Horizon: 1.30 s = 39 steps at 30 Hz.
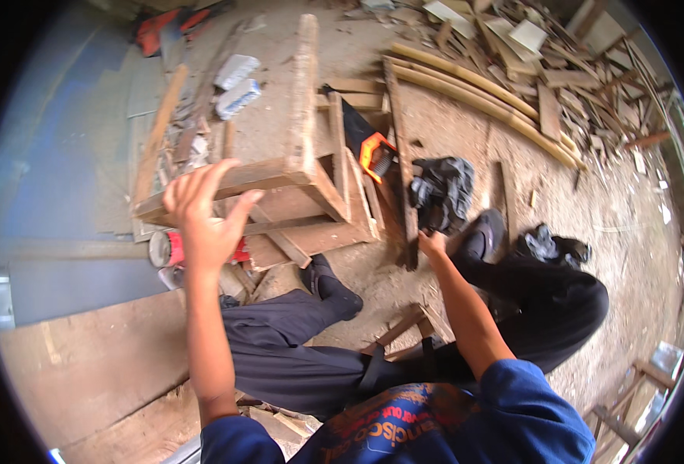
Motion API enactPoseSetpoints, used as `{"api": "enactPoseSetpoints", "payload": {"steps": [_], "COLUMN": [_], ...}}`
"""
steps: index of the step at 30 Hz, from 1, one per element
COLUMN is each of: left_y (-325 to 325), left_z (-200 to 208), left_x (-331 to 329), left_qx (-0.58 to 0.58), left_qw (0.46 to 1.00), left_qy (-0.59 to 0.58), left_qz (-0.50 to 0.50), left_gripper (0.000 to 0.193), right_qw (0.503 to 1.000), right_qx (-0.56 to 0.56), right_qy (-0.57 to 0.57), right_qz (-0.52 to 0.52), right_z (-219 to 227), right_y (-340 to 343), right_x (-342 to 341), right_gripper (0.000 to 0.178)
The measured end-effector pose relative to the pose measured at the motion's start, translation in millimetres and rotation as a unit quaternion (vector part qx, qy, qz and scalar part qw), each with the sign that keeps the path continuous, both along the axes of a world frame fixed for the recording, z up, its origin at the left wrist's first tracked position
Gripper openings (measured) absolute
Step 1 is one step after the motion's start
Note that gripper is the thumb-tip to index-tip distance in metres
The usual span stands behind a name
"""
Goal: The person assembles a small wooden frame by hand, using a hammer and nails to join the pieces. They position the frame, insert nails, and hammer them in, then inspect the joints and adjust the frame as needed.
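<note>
A wooden frame (265, 172) with a tall upright post stands on the floor ahead of me, left of the middle. My left hand (201, 209) is over its near rail, thumb and fingers spread apart with wood showing between them; contact with the rail is hard to judge. My right hand (433, 244) is closed around the lower end of a long, dark wooden strip (401, 147) that points away from me. Right beside this strip lies a crumpled black plastic bag (444, 185). An orange-handled saw (376, 157) is between the frame and the strip.
Several long wooden poles (466, 89) lie beyond the bag, before a heap of scrap wood (543, 54). A second black bag (552, 246) rests right of my shoe. Wide boards (102, 363) are at the near left. A red can (173, 249) sits below the frame.
</note>
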<state>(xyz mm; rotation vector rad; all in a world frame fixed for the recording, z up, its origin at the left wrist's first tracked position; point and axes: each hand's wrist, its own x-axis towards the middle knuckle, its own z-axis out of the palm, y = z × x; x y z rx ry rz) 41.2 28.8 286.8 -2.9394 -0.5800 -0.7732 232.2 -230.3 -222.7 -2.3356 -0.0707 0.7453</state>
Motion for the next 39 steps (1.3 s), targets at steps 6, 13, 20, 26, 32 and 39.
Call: {"api": "enactPoseSetpoints", "payload": {"steps": [6,13,20,26,32,39], "left_y": [6,8,10,11,9,6], "left_z": [-6,-8,-11,-9,-10,12], "left_x": [-15,-11,-5,-16,-3,-1], "left_qx": [0.000,0.006,0.006,0.007,-0.007,-0.053], "left_qw": [1.000,0.999,0.997,0.997,0.998,0.999], "left_qy": [-0.027,-0.049,-0.073,-0.072,-0.065,0.004], "left_qz": [0.005,-0.004,-0.020,-0.016,-0.019,-0.008], "left_gripper": [0.045,0.047,0.047,0.047,0.047,0.048], "right_qw": [0.927,0.976,0.984,0.993,0.995,0.993], "right_qx": [0.248,0.011,-0.079,-0.033,0.000,-0.007], "right_qy": [0.245,0.179,0.141,0.097,-0.089,-0.080], "right_qz": [-0.138,-0.127,-0.073,-0.052,-0.053,0.092], "right_z": [14,20,20,59,41,77], "right_y": [-8,26,9,4,-33,-48], "right_x": [12,21,12,-1,10,73], "right_gripper": [0.015,0.030,0.051,0.058,0.050,0.033]}}
